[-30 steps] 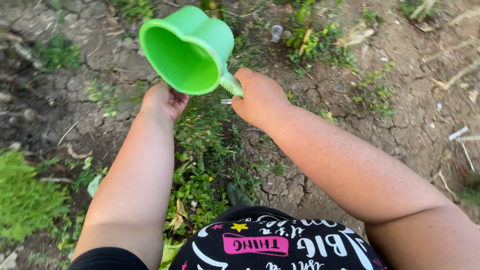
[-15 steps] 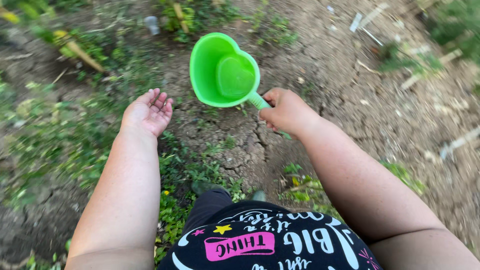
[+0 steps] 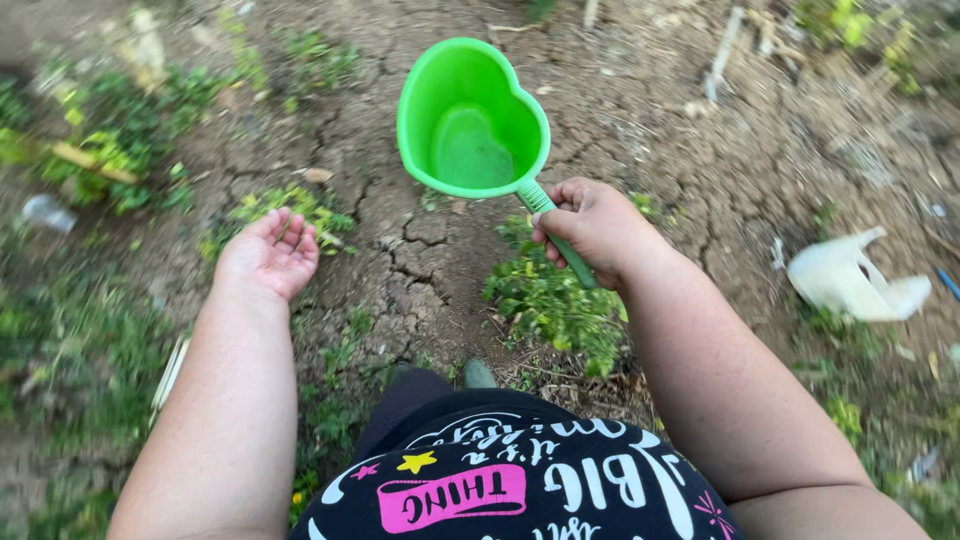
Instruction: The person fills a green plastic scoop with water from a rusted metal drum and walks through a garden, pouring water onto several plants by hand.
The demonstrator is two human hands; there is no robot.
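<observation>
my right hand (image 3: 592, 228) has its fingers (image 3: 556, 200) curled tight around the ribbed handle (image 3: 556, 232) of a bright green heart-shaped scoop (image 3: 471, 120); the thumb side sits nearest the bowl and the handle's end runs out under my palm toward my wrist; the scoop is held out ahead of me, above the ground, mouth turned up toward the camera, and i can see its pale inner floor, though i cannot tell whether anything lies in it; my left hand (image 3: 270, 255) grips nothing, palm up, fingers (image 3: 292, 230) loosely bent and apart, well clear of the scoop on its left; below both hands is dry cracked soil (image 3: 400, 270); a small leafy plant with yellow specks (image 3: 553, 300) grows just under my right wrist, and another low green clump (image 3: 285, 205) lies just beyond my left fingertips; farther off to the right a white plastic container (image 3: 850, 280) lies on its side on the dirt; at the far left a clear bottle (image 3: 45, 212) rests among weeds, blurred; nearest the camera is my black printed shirt (image 3: 520, 480), with a dark shoe tip (image 3: 477, 374) showing just past it.
</observation>
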